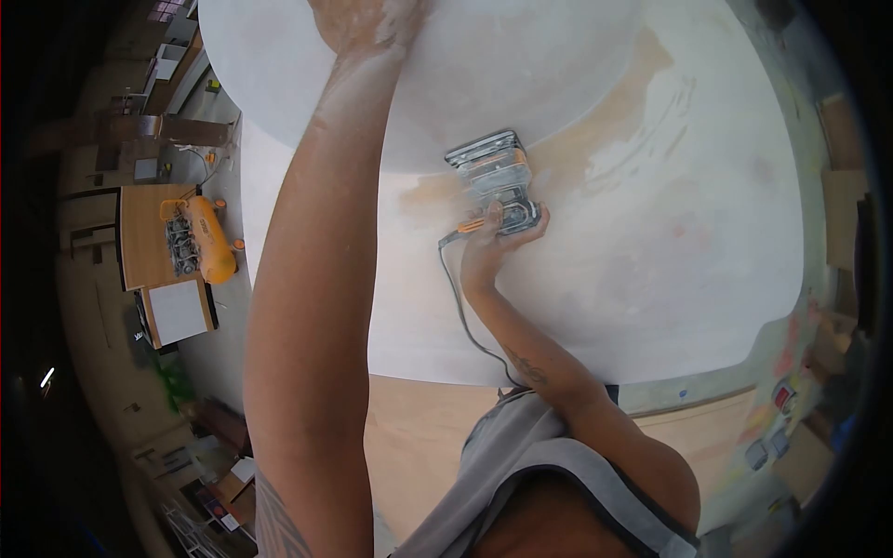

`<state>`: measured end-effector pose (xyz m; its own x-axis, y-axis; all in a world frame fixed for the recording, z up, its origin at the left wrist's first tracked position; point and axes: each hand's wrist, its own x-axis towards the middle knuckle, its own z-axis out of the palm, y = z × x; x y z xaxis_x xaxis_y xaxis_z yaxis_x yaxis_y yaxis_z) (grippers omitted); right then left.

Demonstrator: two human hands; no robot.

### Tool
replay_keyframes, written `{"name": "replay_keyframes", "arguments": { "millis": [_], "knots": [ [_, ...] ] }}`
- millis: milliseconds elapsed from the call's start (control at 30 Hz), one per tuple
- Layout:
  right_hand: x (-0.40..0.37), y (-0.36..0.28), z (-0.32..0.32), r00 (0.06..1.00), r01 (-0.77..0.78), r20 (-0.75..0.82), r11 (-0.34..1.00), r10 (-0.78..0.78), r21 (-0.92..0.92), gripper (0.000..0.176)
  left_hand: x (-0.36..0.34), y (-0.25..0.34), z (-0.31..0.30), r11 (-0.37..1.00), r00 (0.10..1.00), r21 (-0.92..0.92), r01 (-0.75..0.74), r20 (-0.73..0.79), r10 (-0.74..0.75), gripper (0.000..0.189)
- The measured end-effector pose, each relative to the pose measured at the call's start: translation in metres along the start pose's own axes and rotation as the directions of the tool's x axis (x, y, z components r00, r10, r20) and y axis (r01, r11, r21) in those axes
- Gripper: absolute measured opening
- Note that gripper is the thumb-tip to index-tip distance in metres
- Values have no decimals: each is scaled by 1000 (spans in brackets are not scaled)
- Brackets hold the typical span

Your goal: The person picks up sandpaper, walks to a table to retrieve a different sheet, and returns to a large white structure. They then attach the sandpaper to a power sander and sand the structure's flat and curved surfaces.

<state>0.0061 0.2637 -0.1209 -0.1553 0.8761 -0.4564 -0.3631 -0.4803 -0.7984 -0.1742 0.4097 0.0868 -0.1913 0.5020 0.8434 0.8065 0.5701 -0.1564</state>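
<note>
Up close, two hands work on one big white panel (670,242), whose surface shows tan patches and streaks. The right hand (491,249) is clenched around one power sander (493,179), a grey and orange tool lying flat against the panel just below the curved edge of a second, rounded white form (484,84). One dark cord (458,302) runs from the sander's orange end down past the right forearm. The left hand (365,20), dusted white, rests against the rounded form at the top edge of the view; its fingers are cut off there, so I cannot tell whether they are spread or curled. Far off to the left, one orange compressor (206,244) stands on a wooden table (139,232).
</note>
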Motion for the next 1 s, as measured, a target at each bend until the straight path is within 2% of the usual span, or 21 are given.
{"name": "replay_keyframes", "arguments": {
  "millis": [100, 167, 400, 467, 500, 600, 667, 800, 867, 1000],
  "knots": [
    [8, 13, -5, 1000, 8, 17, 1000, -8, 18, 75, -13, -20, -6, 1000, 1000, 4, 8, 5, -9, 49],
    [21, 39, -14, 986, 168, 11, 977, -168, -132, 75, -20, -34, -12, 1000, 1000, -3, 20, 14, -19, 49],
    [36, 31, -19, 973, 228, 44, 968, -225, -102, 71, -39, -87, -47, 999, 999, 35, 39, 32, -40, 50],
    [30, 12, -18, 986, 130, 107, 991, -125, -43, 68, -44, -98, -60, 999, 998, 36, 40, 37, -42, 50],
    [37, 14, -21, 986, 137, 105, 989, -131, -47, 68, -46, -103, -66, 998, 998, 42, 35, 41, -37, 50],
    [49, 18, -27, 959, 267, 128, 956, -252, -123, 66, -55, -120, -84, 998, 998, 46, 35, 53, -37, 50],
    [36, -7, -21, 947, 316, 142, 914, -288, -254, 63, -64, -129, -92, 998, 997, 45, 46, 64, -48, 50],
    [61, 11, -32, 934, 348, 189, 891, -303, -293, 61, -81, -148, -107, 996, 997, 85, 38, 58, -43, 51],
    [59, 5, -32, 945, 273, 230, 949, -234, -157, 61, -88, -155, -113, 995, 998, 96, 25, 60, -31, 51],
    [43, -14, -25, 960, 177, 238, 978, -148, -108, 64, -98, -167, -135, 997, 997, 67, 45, 64, -49, 51]
  ]
}}
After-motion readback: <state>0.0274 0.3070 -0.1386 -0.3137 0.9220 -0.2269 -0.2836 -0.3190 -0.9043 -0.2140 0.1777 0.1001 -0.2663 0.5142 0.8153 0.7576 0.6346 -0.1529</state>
